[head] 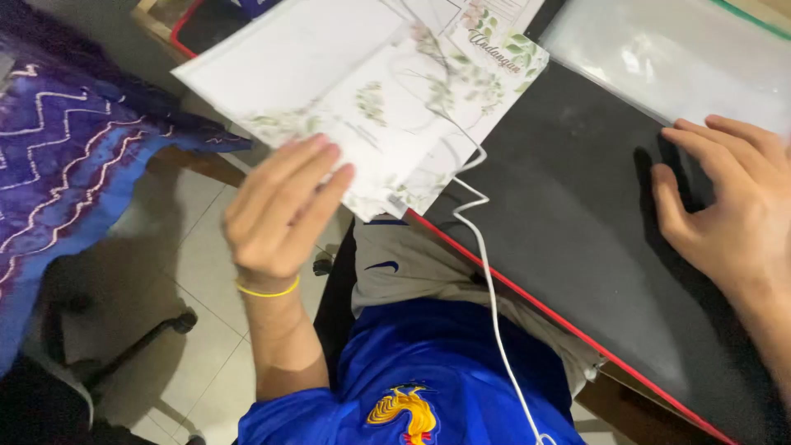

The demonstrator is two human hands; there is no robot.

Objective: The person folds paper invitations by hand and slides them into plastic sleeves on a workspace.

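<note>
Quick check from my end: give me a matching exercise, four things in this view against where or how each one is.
Things:
1. left hand
2. right hand
3. white cable
4. clear plastic sleeves

Places or states:
A. lying at the desk's far corner
B. holding a stack of floral cards
C. spread flat on the black desk mat
D. running down over the desk's red edge

Pairs: 1-B, 2-C, 3-D, 4-A

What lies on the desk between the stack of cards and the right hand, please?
In the head view, only bare black desk mat lies between the cards and the right hand.
</note>
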